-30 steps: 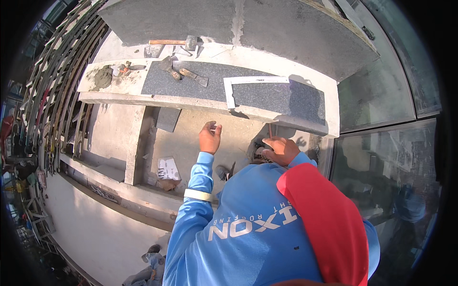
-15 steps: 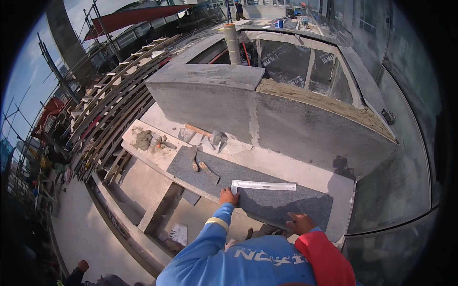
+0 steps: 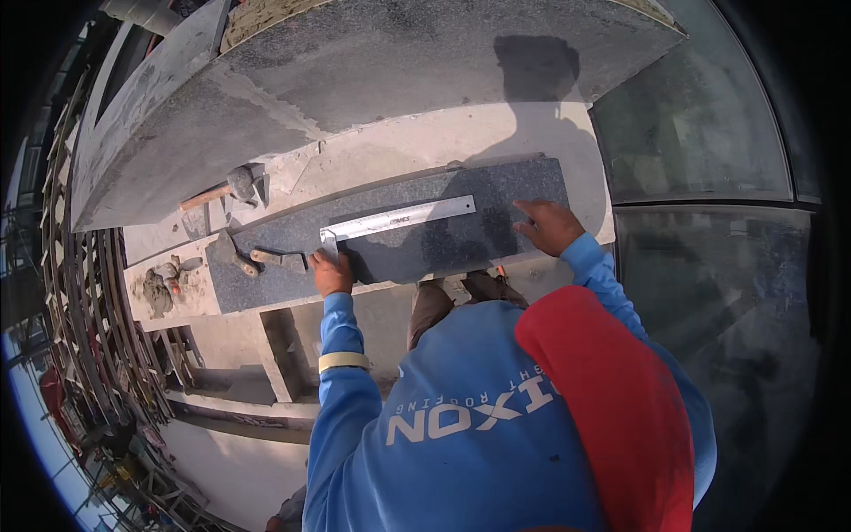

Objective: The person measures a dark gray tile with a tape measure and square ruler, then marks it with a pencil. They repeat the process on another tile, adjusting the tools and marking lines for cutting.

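Bare dark slab [image 3: 461, 244] lies open between the left hand [image 3: 332, 273] and right hand [image 3: 550, 226]; a steel square [image 3: 399, 218] crosses beyond the fingertips, and a trowel [image 3: 244, 257] blocks the left fingers' outer side.

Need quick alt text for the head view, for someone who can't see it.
Seen from above, a person in a blue shirt presses both hands, left hand and right hand, on a dark granite slab where a metal square ruler lies. A trowel and hammer lie to the left.

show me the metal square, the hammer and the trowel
metal square [image 3: 403, 217], head view, middle of the long blade
hammer [image 3: 241, 182], head view, on its head
trowel [image 3: 232, 253], head view, on its blade
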Demonstrator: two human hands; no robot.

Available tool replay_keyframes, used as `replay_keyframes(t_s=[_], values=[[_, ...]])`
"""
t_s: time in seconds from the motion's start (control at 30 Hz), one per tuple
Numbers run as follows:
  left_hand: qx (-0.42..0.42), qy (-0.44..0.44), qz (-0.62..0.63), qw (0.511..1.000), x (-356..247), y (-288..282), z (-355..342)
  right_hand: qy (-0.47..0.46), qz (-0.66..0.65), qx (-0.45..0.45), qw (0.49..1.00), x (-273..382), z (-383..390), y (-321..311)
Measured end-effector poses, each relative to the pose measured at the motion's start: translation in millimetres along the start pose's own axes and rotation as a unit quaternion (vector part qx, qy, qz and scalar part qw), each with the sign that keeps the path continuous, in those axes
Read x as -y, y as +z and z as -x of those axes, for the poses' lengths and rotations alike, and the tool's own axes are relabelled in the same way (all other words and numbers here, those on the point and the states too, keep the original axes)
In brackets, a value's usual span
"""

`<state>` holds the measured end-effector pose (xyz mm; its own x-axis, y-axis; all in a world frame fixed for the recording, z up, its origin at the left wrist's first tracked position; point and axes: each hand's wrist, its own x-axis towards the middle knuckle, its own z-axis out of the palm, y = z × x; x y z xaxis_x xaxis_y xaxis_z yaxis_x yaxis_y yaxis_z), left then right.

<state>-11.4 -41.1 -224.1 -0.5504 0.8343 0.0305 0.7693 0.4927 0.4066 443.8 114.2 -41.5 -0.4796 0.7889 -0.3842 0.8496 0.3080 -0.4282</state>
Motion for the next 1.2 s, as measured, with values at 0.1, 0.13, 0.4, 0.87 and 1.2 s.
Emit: replay_keyframes(t_s=[0.1,0.13,0.4,0.87,1.2], values=[[0.014,0.079,0.017,0.997,-3,-6,-13,0.036,-0.02,0.019,0.999,21,25,30],[0.039,0.097,0.035,0.994,-8,-9,-18,0.073,-0.025,0.048,0.996,31,37,39],[0.145,0.301,0.109,0.936,-94,17,-45,0.226,-0.101,0.069,0.966,41,106,83],[-0.017,0.097,-0.12,0.988,-116,26,-17,0.188,-0.131,0.008,0.973,-117,124,90],[-0.003,-0.083,-0.022,0.996,-95,-29,143,-0.031,-0.057,0.049,0.997,-127,53,60]])
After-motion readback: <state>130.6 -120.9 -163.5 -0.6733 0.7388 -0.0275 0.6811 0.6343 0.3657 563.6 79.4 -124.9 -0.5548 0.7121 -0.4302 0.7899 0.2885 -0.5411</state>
